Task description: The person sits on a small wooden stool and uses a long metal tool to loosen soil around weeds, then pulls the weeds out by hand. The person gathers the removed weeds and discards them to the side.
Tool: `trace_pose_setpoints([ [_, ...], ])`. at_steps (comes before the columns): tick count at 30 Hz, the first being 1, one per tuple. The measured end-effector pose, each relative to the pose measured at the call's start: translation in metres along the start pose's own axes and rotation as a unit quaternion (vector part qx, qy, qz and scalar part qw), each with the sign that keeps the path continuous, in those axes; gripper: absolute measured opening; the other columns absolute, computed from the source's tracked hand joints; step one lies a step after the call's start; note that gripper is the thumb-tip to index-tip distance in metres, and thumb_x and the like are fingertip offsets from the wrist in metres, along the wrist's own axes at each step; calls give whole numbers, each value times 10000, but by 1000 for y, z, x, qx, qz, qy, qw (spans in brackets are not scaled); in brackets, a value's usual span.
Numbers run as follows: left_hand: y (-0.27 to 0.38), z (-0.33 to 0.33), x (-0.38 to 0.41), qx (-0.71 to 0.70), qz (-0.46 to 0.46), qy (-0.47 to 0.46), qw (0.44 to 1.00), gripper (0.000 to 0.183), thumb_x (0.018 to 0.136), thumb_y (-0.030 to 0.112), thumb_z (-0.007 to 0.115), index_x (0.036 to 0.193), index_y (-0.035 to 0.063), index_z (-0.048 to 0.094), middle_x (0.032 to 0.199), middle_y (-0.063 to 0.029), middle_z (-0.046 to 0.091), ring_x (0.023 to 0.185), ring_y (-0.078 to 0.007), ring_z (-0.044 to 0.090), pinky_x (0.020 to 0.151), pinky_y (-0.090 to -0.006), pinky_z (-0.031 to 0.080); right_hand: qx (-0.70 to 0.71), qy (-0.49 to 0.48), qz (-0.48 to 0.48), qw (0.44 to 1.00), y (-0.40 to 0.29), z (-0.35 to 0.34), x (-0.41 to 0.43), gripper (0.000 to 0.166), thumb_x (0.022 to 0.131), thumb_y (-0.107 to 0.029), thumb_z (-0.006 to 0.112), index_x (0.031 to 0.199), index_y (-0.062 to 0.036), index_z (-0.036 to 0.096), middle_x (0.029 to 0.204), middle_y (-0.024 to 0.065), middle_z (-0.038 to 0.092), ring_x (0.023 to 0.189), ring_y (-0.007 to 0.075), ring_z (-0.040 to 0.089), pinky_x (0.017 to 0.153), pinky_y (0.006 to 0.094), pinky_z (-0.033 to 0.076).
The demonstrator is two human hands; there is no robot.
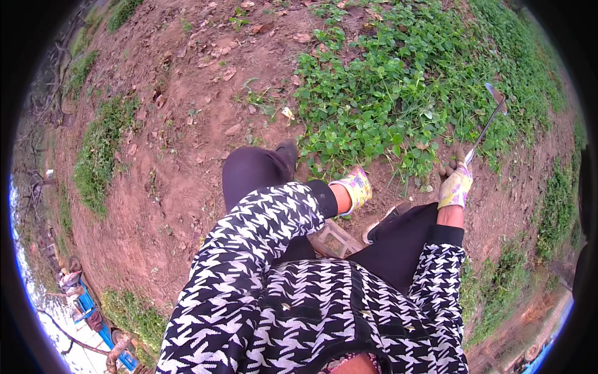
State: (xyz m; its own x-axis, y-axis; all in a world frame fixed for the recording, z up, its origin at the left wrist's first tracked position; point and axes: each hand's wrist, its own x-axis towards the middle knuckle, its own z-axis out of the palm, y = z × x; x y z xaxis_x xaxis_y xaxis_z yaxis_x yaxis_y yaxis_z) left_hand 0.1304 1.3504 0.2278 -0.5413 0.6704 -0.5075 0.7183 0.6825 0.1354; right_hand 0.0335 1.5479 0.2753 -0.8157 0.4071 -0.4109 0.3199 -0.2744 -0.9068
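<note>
My right hand (pixel 455 186), in a yellow patterned glove with soiled fingers, grips the pale handle of a small hand hoe (pixel 486 125). The hoe's thin metal shaft slants up and away, and its flat blade is raised over low green leafy plants (pixel 373 100). My left hand (pixel 357 189), gloved alike, is low at the near edge of those plants, between my knees. Its fingers are mostly turned away from view, so whether they hold anything is unclear. Reddish-brown soil (pixel 196 140) with scattered dry leaves borders the plant patch on the left.
A low stool-like frame (pixel 343 239) shows between my legs. My dark shoes, one on the left (pixel 288 152) and one on the right (pixel 383 223), rest on the soil. Grass clumps (pixel 100 154) grow at far left. A blue vehicle (pixel 91 306) stands at lower left.
</note>
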Motion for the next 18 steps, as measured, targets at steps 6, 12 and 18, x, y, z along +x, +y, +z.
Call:
trace_pose_setpoints([
  [6, 26, -12, -43, -51, 19, 130, 990, 62, 653, 166, 554, 638, 136, 605, 656, -35, 609, 639, -225, 613, 594, -394, 405, -69, -60, 19, 996, -41, -45, 2, 238, 821, -290, 604, 932, -82, 570, 657, -48, 462, 470, 31, 412, 441, 203, 392],
  [12, 42, 9, -70, -129, -10, 50, 990, 119, 693, 171, 526, 724, 127, 632, 704, -67, 618, 689, -253, 620, 620, -411, 426, -257, -63, -27, 964, -68, -75, -15, 300, 792, -375, 626, 903, -108, 545, 558, -72, 376, 417, 39, 332, 387, 208, 294],
  [18, 33, -10, -67, -128, -29, 10, 991, 144, 692, 147, 547, 770, 110, 662, 733, -82, 641, 740, -252, 630, 618, -398, 444, -260, -29, 18, 965, -3, -124, -19, 287, 821, -371, 588, 890, -94, 559, 532, -61, 370, 407, 44, 330, 372, 209, 265],
])
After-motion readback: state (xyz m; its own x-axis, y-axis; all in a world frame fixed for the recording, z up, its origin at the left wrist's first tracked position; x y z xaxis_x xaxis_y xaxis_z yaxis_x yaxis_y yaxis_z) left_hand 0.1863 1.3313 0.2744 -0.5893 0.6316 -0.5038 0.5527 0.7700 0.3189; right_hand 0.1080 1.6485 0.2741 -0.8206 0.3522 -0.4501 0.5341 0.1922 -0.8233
